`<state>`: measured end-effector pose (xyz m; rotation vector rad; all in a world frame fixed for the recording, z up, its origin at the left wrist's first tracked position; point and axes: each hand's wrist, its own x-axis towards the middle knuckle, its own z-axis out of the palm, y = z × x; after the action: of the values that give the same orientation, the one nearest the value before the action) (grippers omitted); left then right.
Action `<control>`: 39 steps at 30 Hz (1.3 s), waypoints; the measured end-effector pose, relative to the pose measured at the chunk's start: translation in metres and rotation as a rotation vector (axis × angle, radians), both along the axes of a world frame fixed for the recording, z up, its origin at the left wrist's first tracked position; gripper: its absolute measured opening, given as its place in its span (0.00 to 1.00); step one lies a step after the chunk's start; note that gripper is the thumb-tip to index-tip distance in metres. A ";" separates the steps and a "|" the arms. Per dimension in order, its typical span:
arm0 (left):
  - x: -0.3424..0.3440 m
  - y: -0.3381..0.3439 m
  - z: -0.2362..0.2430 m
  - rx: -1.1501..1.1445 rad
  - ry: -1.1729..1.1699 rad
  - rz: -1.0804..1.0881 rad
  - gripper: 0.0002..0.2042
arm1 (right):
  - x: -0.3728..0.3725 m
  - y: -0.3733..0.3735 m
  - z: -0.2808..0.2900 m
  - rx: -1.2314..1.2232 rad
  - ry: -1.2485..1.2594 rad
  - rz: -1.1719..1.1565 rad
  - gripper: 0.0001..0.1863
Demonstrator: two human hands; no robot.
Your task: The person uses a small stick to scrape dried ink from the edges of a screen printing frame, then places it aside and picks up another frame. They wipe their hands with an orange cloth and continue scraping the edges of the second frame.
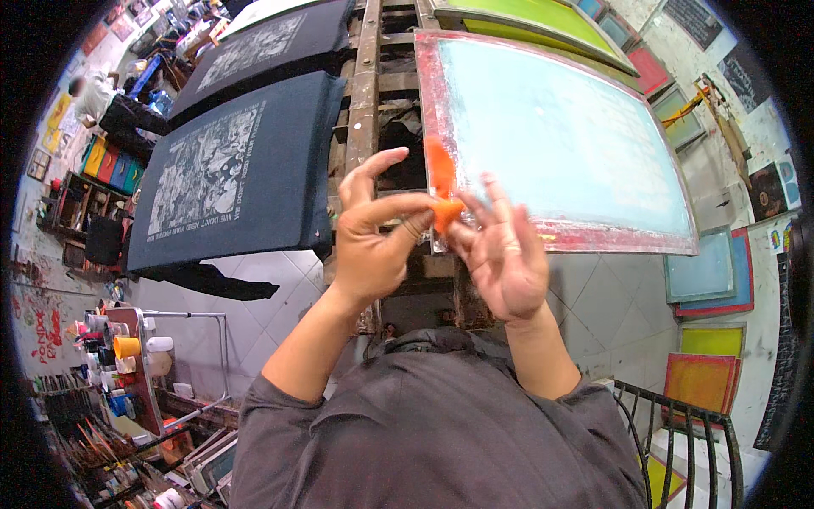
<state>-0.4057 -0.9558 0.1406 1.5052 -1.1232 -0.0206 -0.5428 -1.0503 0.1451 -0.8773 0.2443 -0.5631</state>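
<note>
A bent orange strip (443,174), looking thin and flexible, is between my hands; its exact kind cannot be made out. My left hand (373,246) pinches its lower end between thumb and index finger, while the other fingers stick up loosely. Close on the right, my right hand (509,267) has its fingers spread, smeared by motion, palm partly up. Its thumb and index tips are beside the strip; whether they touch it is unclear. Just beyond lies a framed printing screen (560,136) with pale blue mesh and a red-stained border.
To the left, a dark T-shirt (212,170) with a light print lies on a platen, another dark shirt (254,51) behind it. A wooden beam (365,93) runs between. Black railings (678,407) stand lower right; a cart with tubs (127,348) is lower left. Another person (97,97) is far left.
</note>
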 end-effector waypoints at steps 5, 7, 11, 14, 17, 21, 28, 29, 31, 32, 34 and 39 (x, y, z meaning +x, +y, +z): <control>-0.007 0.001 0.000 0.164 -0.114 -0.106 0.08 | -0.003 0.007 -0.003 0.172 -0.042 0.142 0.18; -0.003 0.005 -0.007 0.152 -0.165 -0.165 0.20 | -0.006 0.000 -0.006 0.058 0.051 0.005 0.17; -0.007 0.016 0.008 -0.105 0.863 -0.678 0.52 | -0.013 -0.013 -0.004 -0.214 0.044 -0.219 0.14; -0.011 0.021 0.014 -0.280 1.324 -0.876 0.54 | -0.016 -0.015 0.008 -0.413 0.107 -0.318 0.11; -0.013 0.024 0.014 -0.289 1.338 -0.893 0.55 | -0.015 -0.020 0.011 -0.653 0.120 -0.338 0.08; -0.015 0.023 0.011 -0.295 1.362 -0.917 0.56 | -0.003 -0.013 0.012 -0.731 -0.014 -0.326 0.08; -0.024 0.027 0.012 -0.158 1.213 -0.914 0.63 | 0.012 -0.009 0.016 -1.192 0.131 -0.506 0.12; -0.026 0.026 0.013 -0.124 1.159 -0.900 0.64 | 0.012 -0.008 0.014 -1.170 0.143 -0.499 0.11; -0.030 0.026 0.011 -0.089 1.081 -0.894 0.65 | 0.012 -0.005 0.005 -1.126 0.167 -0.486 0.09; -0.033 0.025 0.007 -0.086 1.055 -0.904 0.65 | 0.014 -0.006 0.001 -1.121 0.162 -0.499 0.08; -0.035 0.026 0.001 -0.082 1.015 -0.922 0.65 | 0.017 -0.010 -0.005 -1.111 0.153 -0.525 0.06; -0.037 0.021 0.005 -0.104 0.898 -0.924 0.65 | 0.025 -0.006 -0.011 -0.934 0.141 -0.524 0.04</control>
<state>-0.4431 -0.9353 0.1455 0.6151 -0.9291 -1.1323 -0.5180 -1.0558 0.1346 -1.7835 0.3485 -1.1440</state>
